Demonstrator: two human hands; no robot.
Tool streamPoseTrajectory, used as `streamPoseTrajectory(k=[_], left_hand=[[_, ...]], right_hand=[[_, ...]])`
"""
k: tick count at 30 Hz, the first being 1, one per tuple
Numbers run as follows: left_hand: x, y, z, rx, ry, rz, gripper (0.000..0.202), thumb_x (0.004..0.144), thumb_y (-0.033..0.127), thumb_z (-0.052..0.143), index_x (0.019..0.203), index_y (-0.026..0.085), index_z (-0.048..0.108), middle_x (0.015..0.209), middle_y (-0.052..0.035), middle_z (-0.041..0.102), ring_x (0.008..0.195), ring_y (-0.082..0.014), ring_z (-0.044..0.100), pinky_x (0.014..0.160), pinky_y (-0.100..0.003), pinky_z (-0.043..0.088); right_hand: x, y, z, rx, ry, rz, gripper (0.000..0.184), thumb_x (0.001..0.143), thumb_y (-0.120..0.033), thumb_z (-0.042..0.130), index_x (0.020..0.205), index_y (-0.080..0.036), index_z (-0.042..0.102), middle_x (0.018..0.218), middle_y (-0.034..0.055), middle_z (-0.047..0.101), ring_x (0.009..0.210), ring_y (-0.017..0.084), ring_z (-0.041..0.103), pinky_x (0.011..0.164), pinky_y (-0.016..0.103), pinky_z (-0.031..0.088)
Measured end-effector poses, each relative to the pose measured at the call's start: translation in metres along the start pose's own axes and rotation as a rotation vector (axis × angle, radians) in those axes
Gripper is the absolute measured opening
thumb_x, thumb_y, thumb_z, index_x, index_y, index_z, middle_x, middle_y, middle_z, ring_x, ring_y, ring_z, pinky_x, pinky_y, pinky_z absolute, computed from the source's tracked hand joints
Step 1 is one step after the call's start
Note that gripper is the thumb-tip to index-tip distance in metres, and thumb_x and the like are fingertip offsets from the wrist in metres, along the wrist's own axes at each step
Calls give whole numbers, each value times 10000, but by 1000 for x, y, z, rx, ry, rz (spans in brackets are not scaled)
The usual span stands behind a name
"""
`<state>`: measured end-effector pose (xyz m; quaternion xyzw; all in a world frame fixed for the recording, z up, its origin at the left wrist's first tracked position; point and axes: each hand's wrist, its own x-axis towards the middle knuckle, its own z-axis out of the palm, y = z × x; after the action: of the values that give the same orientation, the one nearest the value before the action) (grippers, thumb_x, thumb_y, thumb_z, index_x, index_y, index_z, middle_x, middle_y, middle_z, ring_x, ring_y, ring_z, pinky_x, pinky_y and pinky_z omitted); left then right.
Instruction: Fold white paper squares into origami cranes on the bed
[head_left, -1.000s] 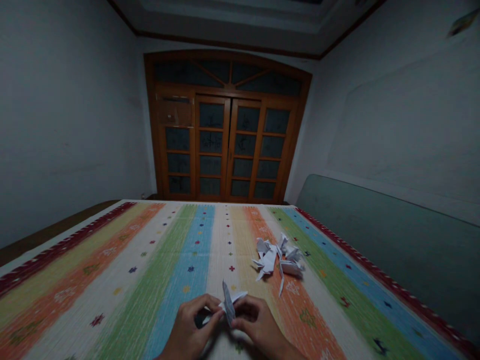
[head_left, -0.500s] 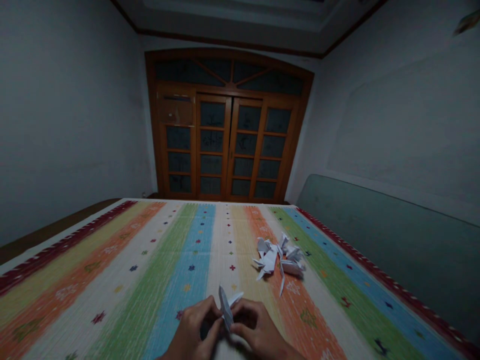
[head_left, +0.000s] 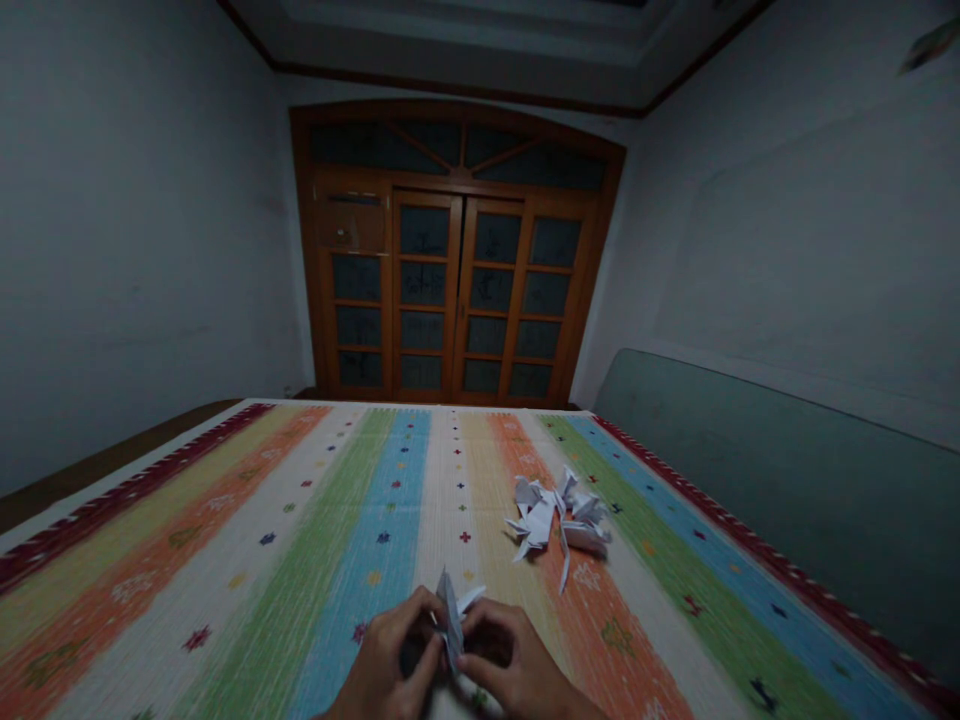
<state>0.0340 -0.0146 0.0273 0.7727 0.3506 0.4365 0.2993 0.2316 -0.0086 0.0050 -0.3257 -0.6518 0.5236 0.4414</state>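
Note:
Near the table's front edge, a small white folded paper figure [head_left: 452, 622] stands between my hands, its pointed tip up and a narrow flap slanting out to the right. My left hand [head_left: 397, 650] pinches its left side between thumb and forefinger. From the other side, my right hand [head_left: 510, 655] holds it with thumb and bent fingers. The lower part of the paper is partly hidden by my fingers. A cluster of several white folded paper figures [head_left: 537, 522] lies ahead and to the right, apart from my hands.
A striped, patterned cloth [head_left: 322, 560] covers the table. Along the right side runs a pale green panel [head_left: 787, 470]. Beyond the table's far edge stands a wooden door [head_left: 427, 290] with glass panes, between white walls.
The paper figure has turned slightly, so more of its broad face shows. Both hands stay almost in place, with small finger shifts. The cluster of figures has not moved.

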Motion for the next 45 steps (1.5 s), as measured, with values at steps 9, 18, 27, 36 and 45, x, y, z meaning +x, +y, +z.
streamPoseTrajectory(k=[9,18,27,36,45], left_hand=[[-5,-19,5,-282,-27,25,386,977,421,581,1294,224,483,991,-78,685,830,-220,711,790,-310,565],[4,-18,7,-225,74,-212,309,818,210,704,1101,205,579,809,1,645,683,-171,648,641,-250,516],[8,-11,6,-270,80,-184,178,781,208,708,891,206,568,858,-13,646,821,-195,656,744,-273,529],[2,-17,6,-317,102,-217,366,746,156,715,1072,227,566,1002,-47,669,942,-228,678,819,-306,551],[4,-19,7,-303,50,-250,366,817,199,682,1151,226,532,912,-41,726,844,-225,714,787,-313,550]], right_hand=[[3,5,-2,-32,145,-51,390,854,-553,717,782,-172,674,799,38,615,719,187,633,668,292,498],[4,6,-3,-9,258,44,399,745,-527,825,767,-163,664,704,10,629,631,171,615,627,272,484],[0,5,-2,-253,209,-92,284,861,-432,709,790,-160,753,772,84,719,734,217,657,684,299,495],[-2,3,-2,-342,204,-60,189,856,-346,700,860,-179,789,813,89,765,760,234,691,692,303,506],[-5,-3,-2,-356,214,-115,283,916,-434,641,963,-181,758,853,105,747,754,236,689,717,322,534]])
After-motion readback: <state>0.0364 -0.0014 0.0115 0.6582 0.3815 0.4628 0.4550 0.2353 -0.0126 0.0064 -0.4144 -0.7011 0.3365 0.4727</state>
